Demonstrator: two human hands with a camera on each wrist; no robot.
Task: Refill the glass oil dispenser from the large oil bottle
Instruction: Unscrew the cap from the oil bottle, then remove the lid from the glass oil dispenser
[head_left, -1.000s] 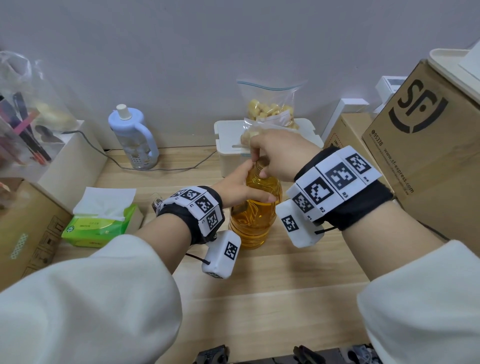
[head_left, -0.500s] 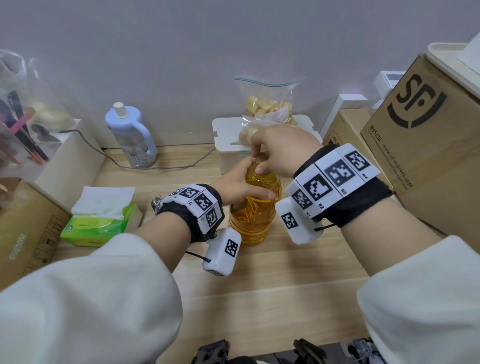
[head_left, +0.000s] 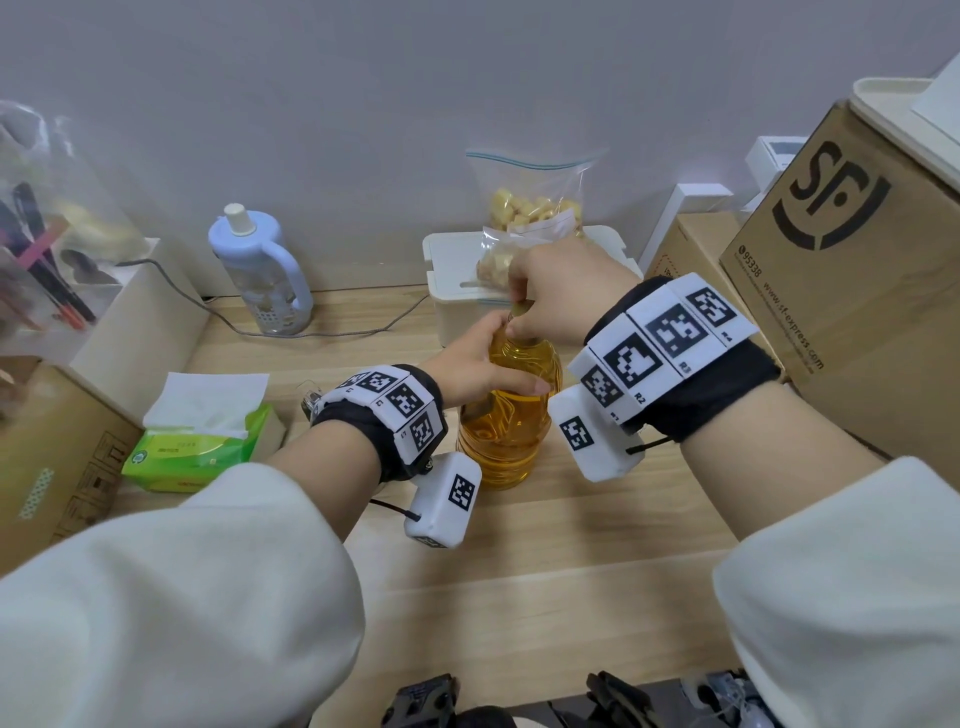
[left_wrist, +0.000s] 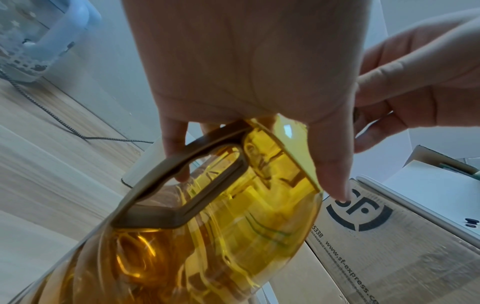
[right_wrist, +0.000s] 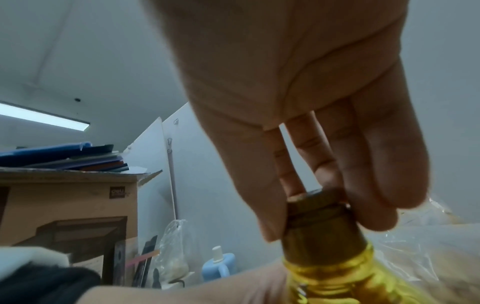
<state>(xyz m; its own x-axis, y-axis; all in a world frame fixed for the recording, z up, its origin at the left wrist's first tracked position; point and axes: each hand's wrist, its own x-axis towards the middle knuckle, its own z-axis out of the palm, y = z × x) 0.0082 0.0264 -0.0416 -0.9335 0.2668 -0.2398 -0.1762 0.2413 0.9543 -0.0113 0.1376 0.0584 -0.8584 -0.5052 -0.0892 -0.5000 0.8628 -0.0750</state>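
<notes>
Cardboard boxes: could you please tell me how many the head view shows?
3: a plain box at the near left, the large SF-printed box at the right, a smaller box just left of it. Others may be hidden.

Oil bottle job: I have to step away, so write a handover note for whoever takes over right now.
Left hand: wraps the shoulder of the large oil bottle and steadies it upright on the wooden table.
Right hand: fingertips pinch the brown cap from above.
Done: bottle braced, cap gripped. The cap sits on the neck; I cannot tell how far it is loosened.
Left: take the cap off, find the glass dispenser (it cannot be made out in any view), pour, recap.
</notes>
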